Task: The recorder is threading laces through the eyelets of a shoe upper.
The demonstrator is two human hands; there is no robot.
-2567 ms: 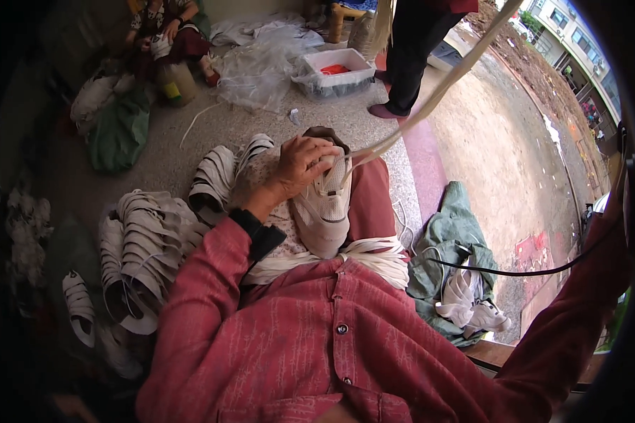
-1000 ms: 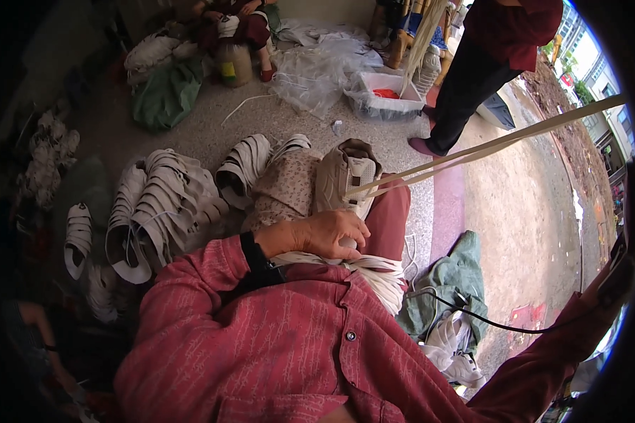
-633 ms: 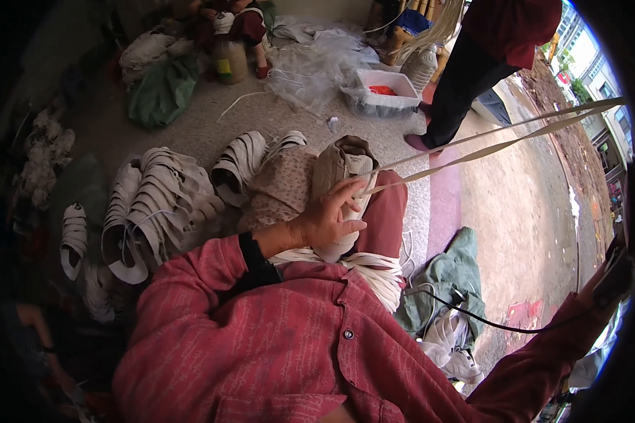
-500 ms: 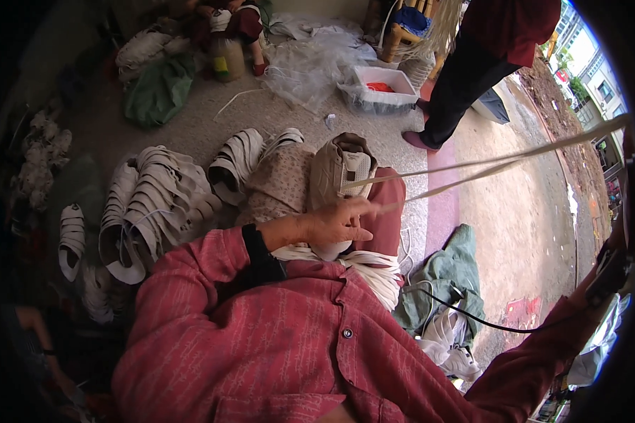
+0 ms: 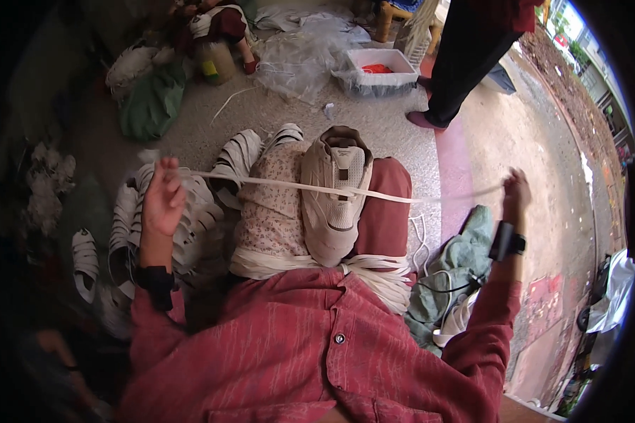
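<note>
A beige-white sneaker (image 5: 328, 190) rests between my knees, its toe toward me and its collar away. A cream shoelace (image 5: 296, 187) runs through the front of its lacing area and stretches out to both sides. My left hand (image 5: 164, 197) is raised at the left, fingers closed on one length of the lace. Out to the right, my right hand (image 5: 516, 196) grips the other length, somewhat smeared by motion. Both hands are well apart from the shoe. Bundles of cream laces (image 5: 381, 278) lie across my lap.
Stacks of white shoe uppers (image 5: 123, 218) stand at the left. A green sack (image 5: 448, 275) with white shoe parts lies by my right knee. Farther off are a white tub (image 5: 381, 70) with something red inside, plastic sheeting (image 5: 296, 60), and a standing person (image 5: 466, 63).
My left hand has moved from the shoe out to the left, drawing lace with it. My right hand has come into view at the right, and the lace now spreads to both sides.
</note>
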